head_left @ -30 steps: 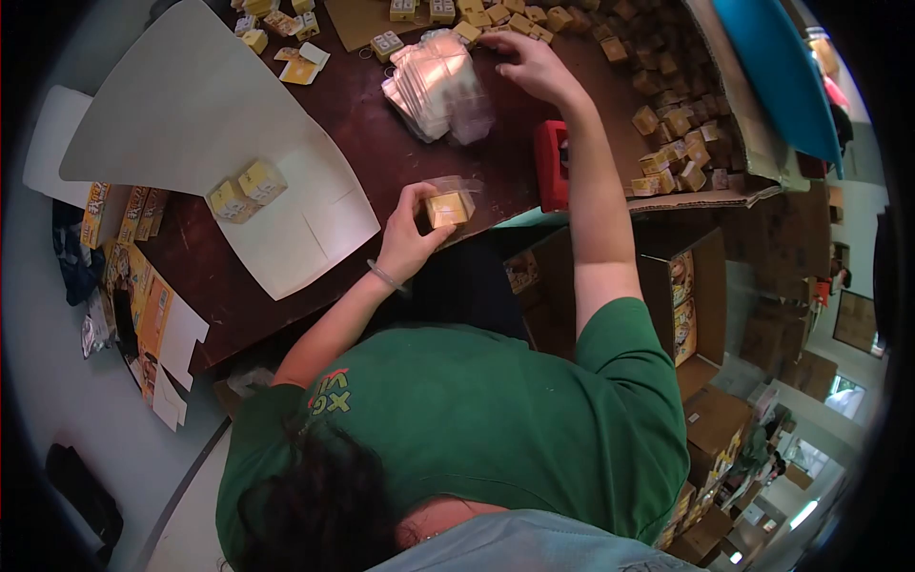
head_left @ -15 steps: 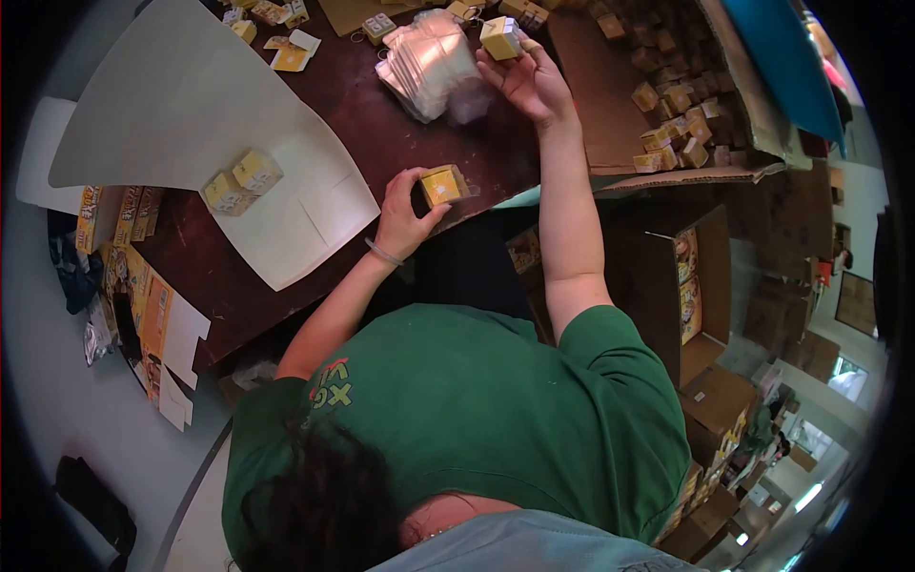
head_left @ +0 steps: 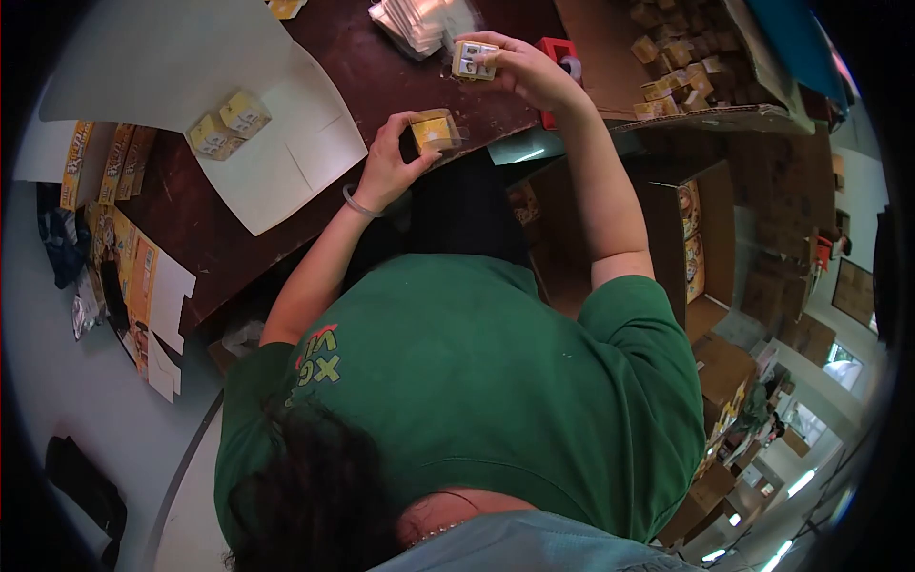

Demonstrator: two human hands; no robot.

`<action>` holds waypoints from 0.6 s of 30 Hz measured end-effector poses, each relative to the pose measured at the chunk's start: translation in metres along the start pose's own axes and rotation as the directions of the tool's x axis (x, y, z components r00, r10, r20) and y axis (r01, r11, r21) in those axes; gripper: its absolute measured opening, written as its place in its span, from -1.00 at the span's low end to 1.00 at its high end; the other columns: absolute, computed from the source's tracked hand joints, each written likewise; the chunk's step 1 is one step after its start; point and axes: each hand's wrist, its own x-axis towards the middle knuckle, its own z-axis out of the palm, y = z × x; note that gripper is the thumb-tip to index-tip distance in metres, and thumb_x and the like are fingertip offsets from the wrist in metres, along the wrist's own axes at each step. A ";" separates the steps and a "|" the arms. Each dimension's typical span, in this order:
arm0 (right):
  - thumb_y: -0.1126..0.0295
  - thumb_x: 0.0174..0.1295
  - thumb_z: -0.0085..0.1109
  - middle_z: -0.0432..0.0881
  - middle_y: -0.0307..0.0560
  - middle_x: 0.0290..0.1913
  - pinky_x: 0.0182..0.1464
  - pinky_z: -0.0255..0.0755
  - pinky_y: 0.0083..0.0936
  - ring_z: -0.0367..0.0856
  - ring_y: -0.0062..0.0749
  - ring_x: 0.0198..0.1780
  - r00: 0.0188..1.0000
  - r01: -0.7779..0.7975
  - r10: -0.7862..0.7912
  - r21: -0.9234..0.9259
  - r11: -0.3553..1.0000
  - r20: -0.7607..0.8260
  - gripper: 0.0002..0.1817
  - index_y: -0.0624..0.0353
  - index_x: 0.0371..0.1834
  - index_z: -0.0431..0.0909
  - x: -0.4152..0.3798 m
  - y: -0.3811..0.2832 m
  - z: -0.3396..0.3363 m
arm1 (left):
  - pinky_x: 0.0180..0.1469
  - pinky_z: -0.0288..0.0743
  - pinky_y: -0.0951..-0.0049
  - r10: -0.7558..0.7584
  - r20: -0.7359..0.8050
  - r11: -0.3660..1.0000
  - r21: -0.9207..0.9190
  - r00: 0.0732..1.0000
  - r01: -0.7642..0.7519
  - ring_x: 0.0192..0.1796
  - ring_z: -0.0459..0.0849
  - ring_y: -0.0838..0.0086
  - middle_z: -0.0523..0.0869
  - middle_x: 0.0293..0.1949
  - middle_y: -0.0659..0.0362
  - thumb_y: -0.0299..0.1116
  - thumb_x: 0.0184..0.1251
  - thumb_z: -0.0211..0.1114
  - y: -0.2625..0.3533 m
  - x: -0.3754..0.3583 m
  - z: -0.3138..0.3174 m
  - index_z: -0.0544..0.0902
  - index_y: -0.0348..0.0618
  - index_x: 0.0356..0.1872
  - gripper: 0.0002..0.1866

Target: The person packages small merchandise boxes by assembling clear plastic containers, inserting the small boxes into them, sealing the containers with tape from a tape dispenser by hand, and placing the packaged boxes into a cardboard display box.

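My left hand [head_left: 393, 160] grips a small yellow box [head_left: 436, 132] with a clear plastic sleeve around it, near the table's front edge. Up and to the right of it, my right hand [head_left: 519, 69] holds another small box [head_left: 474, 60], its white, patterned face turned to the camera. Just beyond that box lies a stack of clear plastic bags [head_left: 419, 21]. Two yellow-and-white boxes [head_left: 229, 124] sit side by side on an open white carton [head_left: 295, 143] at the left.
A large cardboard box [head_left: 610, 67] with many small boxes stands at the upper right. Beside my right hand is a red tape dispenser [head_left: 557, 50]. Printed cartons [head_left: 78, 167] stand at the left; an open carton [head_left: 710, 248] is at the right.
The box in my right hand has turned from a yellow side to its patterned face and come closer to my left hand. The whole view has shifted, bringing the red dispenser into sight.
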 end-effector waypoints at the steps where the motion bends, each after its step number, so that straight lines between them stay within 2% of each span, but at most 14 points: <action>1: 0.23 0.33 0.21 0.60 -0.09 0.10 0.04 0.55 -0.58 0.62 -0.51 0.03 1.000 -0.004 0.004 -0.023 1.000 0.015 -0.44 0.19 0.36 0.39 -0.001 0.003 -0.002 | 0.27 0.39 0.22 -0.002 0.012 1.000 -0.003 1.000 0.002 0.17 0.54 0.11 0.61 0.08 0.03 -0.30 0.06 0.52 0.001 -0.002 -0.002 0.46 -0.17 0.15 -0.38; 2: 0.21 0.33 0.20 0.60 -0.08 0.10 0.02 0.54 -0.59 0.62 -0.52 0.03 1.000 -0.007 0.008 -0.044 0.999 0.029 -0.43 0.17 0.37 0.39 -0.002 0.005 -0.002 | 0.27 0.39 0.22 -0.005 0.025 1.000 -0.005 1.000 0.005 0.18 0.54 0.12 0.61 0.09 0.03 -0.29 0.06 0.52 0.002 -0.005 -0.004 0.46 -0.17 0.15 -0.38; 3: 0.20 0.32 0.20 0.61 -0.07 0.10 0.01 0.54 -0.57 0.63 -0.50 0.02 1.000 -0.023 0.027 -0.228 0.973 0.014 -0.42 0.16 0.37 0.38 -0.002 0.003 -0.001 | 0.28 0.38 0.22 -0.008 0.038 1.000 -0.016 0.999 0.009 0.18 0.54 0.12 0.61 0.09 0.03 -0.29 0.06 0.52 0.002 -0.007 -0.005 0.46 -0.17 0.15 -0.38; 5: 0.18 0.31 0.19 0.62 -0.04 0.10 -0.02 0.55 -0.54 0.64 -0.45 0.01 0.998 -0.057 0.053 -0.568 0.821 -0.024 -0.40 0.14 0.39 0.36 -0.002 -0.006 0.002 | 0.29 0.38 0.23 -0.014 0.062 0.999 -0.039 0.998 0.016 0.20 0.54 0.13 0.61 0.10 0.03 -0.28 0.06 0.52 0.000 -0.009 -0.006 0.46 -0.17 0.15 -0.38; 6: 0.16 0.25 0.24 0.68 -0.03 0.00 -0.09 0.55 -0.45 0.67 -0.39 -0.07 0.997 0.040 -0.078 -0.675 0.736 -0.027 -0.43 0.15 0.30 0.46 0.004 0.003 0.004 | 0.30 0.37 0.24 -0.008 0.064 0.999 -0.034 0.998 0.011 0.20 0.54 0.14 0.61 0.10 0.04 -0.28 0.06 0.52 0.000 -0.010 -0.007 0.46 -0.17 0.15 -0.38; 8: 0.14 0.15 0.30 0.72 -0.01 -0.11 -0.10 0.56 -0.40 0.69 -0.30 -0.14 0.982 0.060 0.141 -0.923 0.381 0.122 -0.48 0.14 0.15 0.57 0.010 -0.017 0.017 | 0.31 0.37 0.24 0.003 0.071 1.000 -0.024 0.997 -0.001 0.22 0.54 0.15 0.61 0.11 0.04 -0.27 0.06 0.52 -0.002 -0.010 -0.007 0.46 -0.17 0.15 -0.38; 9: 0.15 0.02 0.36 0.73 0.01 -0.18 -0.07 0.58 -0.37 0.70 -0.20 -0.16 0.957 -0.030 0.290 -0.982 0.186 0.025 -0.50 0.13 0.04 0.64 0.015 -0.024 0.036 | 0.31 0.37 0.25 -0.003 0.077 1.000 -0.026 0.997 0.005 0.22 0.54 0.15 0.61 0.11 0.04 -0.27 0.06 0.52 -0.002 -0.010 -0.007 0.46 -0.17 0.15 -0.38; 11: 0.15 -0.07 0.40 0.73 -0.01 -0.19 -0.04 0.59 -0.28 0.71 -0.12 -0.15 0.923 0.114 0.383 -0.973 -0.199 0.030 -0.42 0.09 0.09 0.62 0.031 -0.011 0.057 | 0.31 0.37 0.25 -0.012 0.093 0.999 -0.030 0.996 0.015 0.22 0.54 0.16 0.60 0.12 0.05 -0.28 0.06 0.52 0.000 -0.010 -0.008 0.46 -0.18 0.15 -0.38; 12: 0.19 -0.08 0.41 0.70 -0.04 -0.11 0.02 0.57 -0.24 0.68 -0.12 -0.04 0.930 0.164 0.363 -0.951 -0.262 0.060 -0.37 0.02 0.17 0.58 0.042 0.009 0.056 | 0.31 0.37 0.25 -0.008 0.094 1.000 -0.024 0.996 0.010 0.22 0.53 0.16 0.60 0.12 0.05 -0.28 0.06 0.52 0.001 -0.011 -0.008 0.46 -0.18 0.15 -0.38; 14: 0.23 -0.05 0.41 0.67 -0.05 -0.02 0.08 0.54 -0.24 0.63 -0.12 0.05 0.961 0.276 0.095 -0.932 -0.235 0.260 -0.35 0.01 0.22 0.54 0.041 0.029 0.048 | 0.31 0.37 0.24 0.000 0.090 1.000 -0.010 0.996 0.001 0.23 0.53 0.15 0.59 0.12 0.05 -0.28 0.07 0.53 0.002 -0.011 -0.009 0.46 -0.17 0.15 -0.38; 15: 0.25 -0.03 0.41 0.65 -0.06 0.02 0.11 0.53 -0.24 0.61 -0.12 0.10 0.934 0.336 -0.043 -0.912 -0.234 0.354 -0.34 0.01 0.24 0.52 0.040 0.033 0.044 | 0.31 0.37 0.24 0.003 0.087 1.000 -0.011 0.996 -0.002 0.23 0.53 0.15 0.59 0.12 0.05 -0.28 0.07 0.53 0.002 -0.011 -0.009 0.46 -0.17 0.15 -0.38; 17: 0.32 -0.04 0.42 0.60 -0.06 0.08 0.18 0.49 -0.23 0.54 -0.09 0.18 0.961 0.268 -0.071 -0.963 0.003 0.267 -0.31 0.06 0.27 0.48 0.022 0.018 0.036 | 0.31 0.37 0.24 0.003 0.076 1.000 -0.016 0.997 -0.002 0.23 0.52 0.15 0.59 0.11 0.05 -0.28 0.07 0.53 -0.001 -0.014 -0.007 0.46 -0.17 0.16 -0.38; 18: 0.34 0.00 0.45 0.59 -0.02 0.12 0.23 0.47 -0.27 0.55 -0.11 0.20 0.996 0.088 -0.054 -0.967 0.239 0.077 -0.32 0.10 0.27 0.47 0.005 0.005 0.038 | 0.31 0.38 0.26 0.007 0.079 1.000 -0.001 0.997 -0.007 0.23 0.54 0.18 0.59 0.12 0.04 -0.31 0.07 0.53 0.000 -0.014 -0.008 0.45 -0.18 0.16 -0.38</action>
